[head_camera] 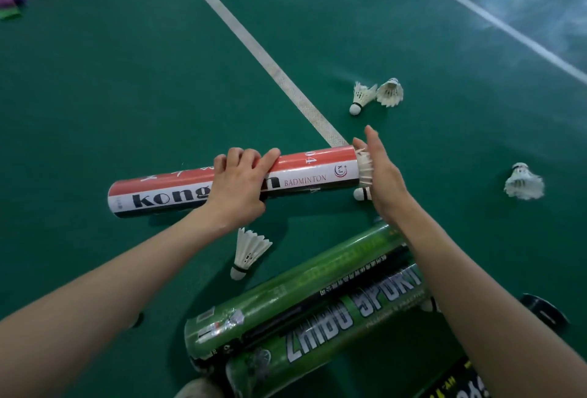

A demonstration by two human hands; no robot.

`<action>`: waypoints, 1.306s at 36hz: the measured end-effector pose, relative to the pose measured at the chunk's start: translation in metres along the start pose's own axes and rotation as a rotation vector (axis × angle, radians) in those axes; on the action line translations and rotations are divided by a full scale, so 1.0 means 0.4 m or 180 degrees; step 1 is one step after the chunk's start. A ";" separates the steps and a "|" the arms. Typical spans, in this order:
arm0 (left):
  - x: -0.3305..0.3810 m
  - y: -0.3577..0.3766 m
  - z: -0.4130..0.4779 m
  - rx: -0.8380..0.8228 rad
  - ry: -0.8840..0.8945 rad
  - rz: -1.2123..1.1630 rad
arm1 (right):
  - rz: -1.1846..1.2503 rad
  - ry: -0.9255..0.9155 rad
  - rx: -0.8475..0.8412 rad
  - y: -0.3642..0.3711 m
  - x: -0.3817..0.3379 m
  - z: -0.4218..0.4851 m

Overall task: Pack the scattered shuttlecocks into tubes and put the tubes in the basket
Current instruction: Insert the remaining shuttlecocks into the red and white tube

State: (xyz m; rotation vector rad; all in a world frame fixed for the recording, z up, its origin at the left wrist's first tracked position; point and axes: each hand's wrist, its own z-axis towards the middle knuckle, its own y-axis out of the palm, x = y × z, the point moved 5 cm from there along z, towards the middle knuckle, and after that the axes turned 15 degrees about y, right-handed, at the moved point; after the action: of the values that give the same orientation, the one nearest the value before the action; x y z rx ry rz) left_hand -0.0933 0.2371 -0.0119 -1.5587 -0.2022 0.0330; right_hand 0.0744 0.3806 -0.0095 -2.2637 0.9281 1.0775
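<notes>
two green tubes (301,296) are lying bottom centre, nearest me. just above, mid frame, my left hand (238,184) is gripping the red and white tube (178,188), fingers curled over it, while my right hand (381,175), fingers straight, is pressing a shuttlecock (365,165) into its open end. i'm guessing next is seating it fully, then grabbing the loose shuttlecock (247,251) just below. a pair of shuttlecocks (362,96) is sitting upper right on the green court floor (127,96), a white line (241,29) running to the top. no basket showing.

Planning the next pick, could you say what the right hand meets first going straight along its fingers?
Probably the left shuttlecock of the pair ahead; depth is unclear.
</notes>
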 end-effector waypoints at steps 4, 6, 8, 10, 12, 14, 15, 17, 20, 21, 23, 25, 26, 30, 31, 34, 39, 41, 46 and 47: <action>0.019 -0.003 0.004 0.0061 0.0035 0.0077 | 0.0167 0.0035 -0.0165 0.027 -0.001 -0.018; 0.018 0.004 0.003 0.0011 0.0007 0.0074 | 0.0139 0.0039 -0.0233 0.046 0.006 -0.018; 0.008 0.017 -0.003 -0.0049 -0.0020 0.0070 | 0.0178 0.0116 -0.0249 0.055 0.023 -0.004; -0.002 0.026 -0.012 -0.0111 -0.0043 0.0091 | 0.0196 0.0249 -0.0168 0.066 0.035 0.007; -0.014 0.033 -0.022 -0.0150 -0.0081 0.0116 | 0.0112 0.0337 -0.0076 0.087 0.046 0.018; -0.033 0.033 -0.031 -0.0165 -0.0168 0.0157 | -0.0002 0.0346 0.0120 0.104 0.057 0.031; -0.049 0.031 -0.036 -0.0182 -0.0242 0.0182 | -0.0018 0.0338 0.0257 0.110 0.063 0.035; -0.088 0.025 -0.051 -0.0224 -0.0441 0.0198 | -0.0072 0.0293 0.0462 0.125 0.074 0.035; -0.152 0.016 -0.083 -0.0277 -0.0734 0.0190 | -0.0603 0.0315 0.0280 0.174 0.097 0.034; -0.170 0.016 -0.096 -0.0305 -0.0804 0.0188 | -0.0953 0.0263 0.0103 0.199 0.103 0.029; -0.199 0.019 -0.120 -0.0362 -0.0900 0.0192 | -0.1632 0.0030 -0.0386 0.258 0.113 0.004; -0.213 0.027 -0.140 -0.0433 -0.0950 0.0194 | -0.2139 -0.0231 -0.0874 0.321 0.132 -0.026; -0.215 0.034 -0.148 -0.0480 -0.0964 0.0191 | -0.2406 -0.0354 -0.1016 0.349 0.142 -0.040; -0.214 0.053 -0.166 -0.0585 -0.0997 0.0120 | -0.3430 -0.0549 -0.1016 0.416 0.176 -0.061; -0.213 0.056 -0.167 -0.0579 -0.0994 0.0094 | -0.3401 -0.0473 -0.1000 0.419 0.180 -0.061; -0.216 0.058 -0.168 -0.0553 -0.0979 0.0073 | -0.3042 -0.0379 -0.0743 0.397 0.173 -0.050; -0.213 0.055 -0.158 -0.0534 -0.0937 0.0096 | -0.2667 -0.0290 0.0116 0.259 0.115 0.005; -0.207 0.055 -0.152 -0.0539 -0.0925 0.0102 | -0.2652 -0.0265 0.0536 0.192 0.094 0.030; -0.174 0.053 -0.140 -0.0513 -0.0776 0.0069 | -0.1429 -0.0075 0.1207 0.071 0.042 0.062; -0.166 0.052 -0.136 -0.0492 -0.0730 0.0067 | -0.1228 -0.0172 0.1236 0.064 0.031 0.062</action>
State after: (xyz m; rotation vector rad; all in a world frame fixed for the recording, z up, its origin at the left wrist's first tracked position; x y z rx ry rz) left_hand -0.1483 0.1739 -0.0396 -1.7104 -0.3763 0.2178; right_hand 0.0491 0.3749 -0.0370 -1.9700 0.5825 0.7131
